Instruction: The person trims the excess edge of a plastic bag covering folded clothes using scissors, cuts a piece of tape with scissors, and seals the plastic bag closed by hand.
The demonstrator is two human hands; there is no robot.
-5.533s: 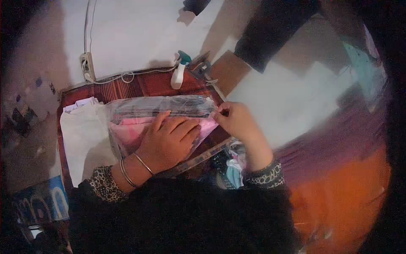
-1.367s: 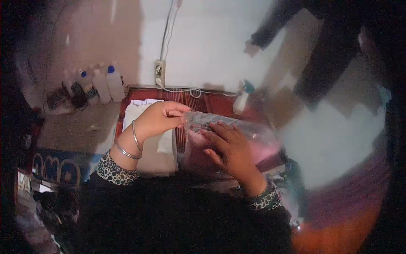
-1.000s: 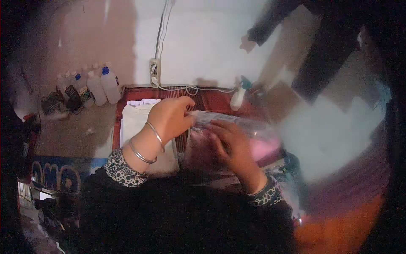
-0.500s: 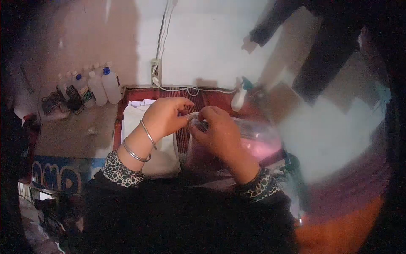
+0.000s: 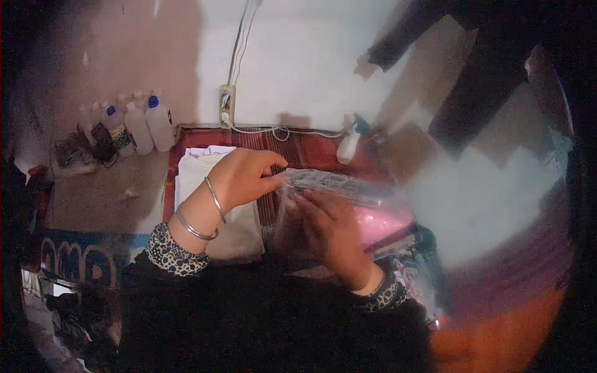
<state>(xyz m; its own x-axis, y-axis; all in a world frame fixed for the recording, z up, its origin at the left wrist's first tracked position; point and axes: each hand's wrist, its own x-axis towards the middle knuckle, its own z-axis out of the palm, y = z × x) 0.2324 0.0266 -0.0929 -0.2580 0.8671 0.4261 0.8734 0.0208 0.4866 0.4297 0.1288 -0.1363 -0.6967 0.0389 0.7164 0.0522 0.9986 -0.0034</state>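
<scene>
My left hand (image 5: 249, 177) is closed, thumb and fingertips pinching the upper left corner of a clear plastic bag (image 5: 336, 181). My right hand (image 5: 333, 230) lies against the front of the bag, a little lower and to the right; its fingers are blurred and partly lost in the plastic's glare. Something pink and shiny (image 5: 385, 222) shows in or behind the bag, and I cannot tell which. Below my left wrist rests a folded white cloth (image 5: 239, 233), its upper part hidden by the hand.
A spray bottle (image 5: 349, 143) stands at the back on a red striped cloth (image 5: 311, 146). Several plastic bottles (image 5: 160, 127) line the left wall beside dark tangled items (image 5: 106, 146). A power strip (image 5: 226, 105) with a cable hangs on the wall. At upper right is a person's dark sleeve (image 5: 398, 43).
My right hand has moved down and slightly right from the bag's corner, away from my left fingertips. The bag's top edge now shows more fully. My left hand has hardly moved.
</scene>
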